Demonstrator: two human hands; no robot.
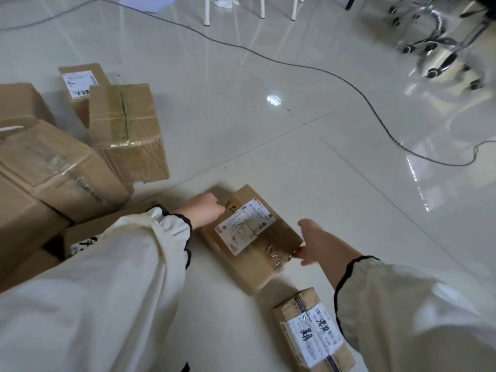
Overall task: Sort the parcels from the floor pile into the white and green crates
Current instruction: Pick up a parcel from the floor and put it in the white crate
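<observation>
Fingers (304, 255) of right hand (315, 241) hooked under right end of flat parcel (284, 232), thumb raised above its top face. Left hand (205, 210) clamped on opposite far-left corner, fingers curled over the edge, tips hidden behind cardboard. Holds it from both ends, tight grip each side. Sits low over floor (268, 146), mid-frame, skewed to the tile joints. Cannot tell whether touching tile or just clear of it; shadow along near edge. White shipping label (245, 226) face-up, scribbled over in pen, print too blurred to read. Wrinkled clear tape at right end, next to the right fingers.

Small taped parcel (311, 331) on floor nearer the body, just beside right sleeve (402, 304), apart from the held one. Pile of brown boxes (53, 167) at left, stacked and leaning together. Taped box (126, 130) at its right side, labelled box (80, 81) behind that. Another labelled box (86, 238) partly under left sleeve (107, 277). Both sleeves cream with dark cuffs.

Black cable (295, 66) across glossy tiles beyond. Chair base with castors (429, 47) top right, blurred. White furniture legs (261, 8) at top edge.
</observation>
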